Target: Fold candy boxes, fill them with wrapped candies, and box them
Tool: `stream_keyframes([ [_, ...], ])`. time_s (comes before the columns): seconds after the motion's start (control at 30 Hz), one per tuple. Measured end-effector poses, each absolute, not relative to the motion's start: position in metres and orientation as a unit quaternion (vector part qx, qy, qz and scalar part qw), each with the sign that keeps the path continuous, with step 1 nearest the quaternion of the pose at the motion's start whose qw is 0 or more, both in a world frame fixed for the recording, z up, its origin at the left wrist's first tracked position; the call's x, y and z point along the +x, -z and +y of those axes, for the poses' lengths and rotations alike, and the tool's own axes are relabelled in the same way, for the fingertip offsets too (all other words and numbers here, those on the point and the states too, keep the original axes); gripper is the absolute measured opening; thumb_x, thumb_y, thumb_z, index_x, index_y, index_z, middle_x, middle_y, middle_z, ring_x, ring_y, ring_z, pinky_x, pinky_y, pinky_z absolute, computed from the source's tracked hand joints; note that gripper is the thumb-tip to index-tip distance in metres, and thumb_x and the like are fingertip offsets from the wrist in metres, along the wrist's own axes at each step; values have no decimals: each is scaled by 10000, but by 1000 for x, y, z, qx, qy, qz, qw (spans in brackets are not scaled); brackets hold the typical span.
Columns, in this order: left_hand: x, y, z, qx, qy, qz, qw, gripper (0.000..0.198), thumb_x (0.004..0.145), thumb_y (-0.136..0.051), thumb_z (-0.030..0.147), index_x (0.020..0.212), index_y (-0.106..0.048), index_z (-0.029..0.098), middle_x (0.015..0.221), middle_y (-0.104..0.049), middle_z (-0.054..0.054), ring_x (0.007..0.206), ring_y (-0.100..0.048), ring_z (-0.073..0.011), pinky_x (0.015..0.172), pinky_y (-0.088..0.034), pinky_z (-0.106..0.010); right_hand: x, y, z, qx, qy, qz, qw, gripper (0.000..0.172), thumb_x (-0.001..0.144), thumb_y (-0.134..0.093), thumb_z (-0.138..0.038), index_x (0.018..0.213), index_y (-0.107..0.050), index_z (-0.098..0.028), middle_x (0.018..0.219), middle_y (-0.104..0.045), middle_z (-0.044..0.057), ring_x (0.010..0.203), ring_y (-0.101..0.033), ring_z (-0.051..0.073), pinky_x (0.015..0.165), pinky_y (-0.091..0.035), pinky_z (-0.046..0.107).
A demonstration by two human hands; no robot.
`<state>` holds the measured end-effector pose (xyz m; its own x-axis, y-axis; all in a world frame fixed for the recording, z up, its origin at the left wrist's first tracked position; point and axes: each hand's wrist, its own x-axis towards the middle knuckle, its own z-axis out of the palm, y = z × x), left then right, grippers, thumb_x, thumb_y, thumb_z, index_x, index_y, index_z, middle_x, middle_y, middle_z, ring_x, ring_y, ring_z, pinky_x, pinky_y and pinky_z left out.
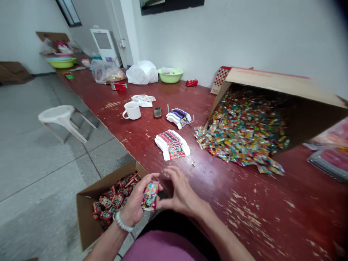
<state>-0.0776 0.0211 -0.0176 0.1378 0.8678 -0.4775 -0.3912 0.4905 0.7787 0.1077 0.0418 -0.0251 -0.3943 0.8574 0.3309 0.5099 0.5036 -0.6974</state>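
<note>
My left hand (138, 199), with a beaded bracelet at the wrist, is closed around a small red and black printed candy box (150, 195). Just to its right, my right hand (176, 190) has its fingers apart and curved. Its thumb tip is close to the box's lower right edge; whether it touches I cannot tell. Beyond the hands, a fanned stack of flat red printed boxes (174, 145) lies on the table. Below my left hand, a cardboard carton (87, 203) holds many similar filled boxes (116, 197).
A large tipped carton (272, 78) spills wrapped candies (244, 134) onto the red table (206, 195). Also there are a purple box stack (178, 117), a white mug (132, 110), a small dark device (157, 112) and a green basin (170, 77). A white stool (58, 114) stands left.
</note>
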Motion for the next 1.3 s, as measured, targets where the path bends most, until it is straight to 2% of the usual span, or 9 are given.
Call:
stream_keyframes([
  [0.07, -115, 28, 18, 323, -426, 565, 628, 465, 862, -542, 533, 1179, -608, 198, 888, -720, -66, 614, -669, -186, 514, -511, -280, 121, 35, 75, -490, -225, -747, 388, 667, 777, -704, -501, 1309, -442, -196, 1242, -538, 138, 1102, -530, 273, 928, -449, 424],
  [0.1, -135, 34, 16, 372, -433, 600, 560, 466, 856, -543, 546, 1136, -637, 186, 1025, -716, -93, 830, -694, -221, 660, -550, -305, 129, 40, 91, -543, -200, -711, 399, 539, 856, -626, -457, 1289, -466, -179, 1162, -568, 133, 1042, -551, 260, 909, -454, 417],
  [0.17, -170, 45, 14, 441, -419, 662, 437, 502, 811, -568, 595, 1070, -676, 179, 1233, -656, -105, 1172, -583, -277, 978, -472, -370, 142, 49, 120, -638, -143, -663, 366, 508, 867, -618, -428, 1265, -503, -134, 1155, -562, 161, 1065, -533, 283, 918, -431, 425],
  [0.23, -193, 52, 15, 432, -395, 711, 389, 577, 788, -556, 644, 1110, -665, 177, 1239, -654, -104, 1207, -556, -296, 1073, -388, -421, 148, 54, 139, -708, -116, -625, 306, 531, 829, -662, -463, 1229, -547, -134, 1179, -553, 178, 1115, -500, 323, 907, -410, 446],
  [0.37, -193, 49, 24, 409, -415, 710, 396, 583, 784, -560, 640, 1113, -653, 168, 1121, -705, -103, 1101, -621, -294, 1004, -444, -413, 143, 58, 147, -755, -114, -587, 268, 474, 807, -660, -544, 1104, -633, -176, 1154, -568, 171, 1110, -485, 363, 849, -385, 469],
  [0.57, -137, 28, 44, 535, -398, 647, 369, 380, 880, -543, 446, 1160, -612, 198, 1198, -659, -87, 1105, -601, -245, 983, -435, -356, 139, 62, 145, -767, -123, -569, 270, 473, 826, -621, -551, 1144, -622, -201, 1142, -586, 134, 1075, -506, 329, 845, -361, 439],
  [0.87, -55, 15, 111, 773, -181, 603, 79, 439, 931, -476, 351, 1353, -523, 241, 1259, -550, -123, 1107, -486, -281, 970, -368, -418, 142, 62, 144, -750, -141, -590, 266, 532, 803, -651, -556, 1256, -595, -283, 1216, -515, 115, 1103, -477, 329, 864, -339, 455],
  [1.1, -31, 17, 149, 762, -156, 617, 118, 381, 815, -643, 424, 1137, -635, 221, 1143, -523, -134, 1085, -455, -328, 893, -367, -449, 144, 61, 139, -729, -163, -593, 299, 334, 797, -676, -497, 1048, -676, -276, 1162, -538, 76, 1111, -463, 303, 885, -328, 438],
  [1.3, -29, 12, 157, 714, -207, 633, 215, 235, 690, -738, 315, 867, -622, 213, 1020, -555, -72, 1042, -500, -285, 880, -371, -391, 150, 59, 139, -696, -221, -575, 370, 571, 722, -717, -461, 1233, -557, -262, 1246, -555, 85, 1172, -463, 307, 962, -309, 475],
])
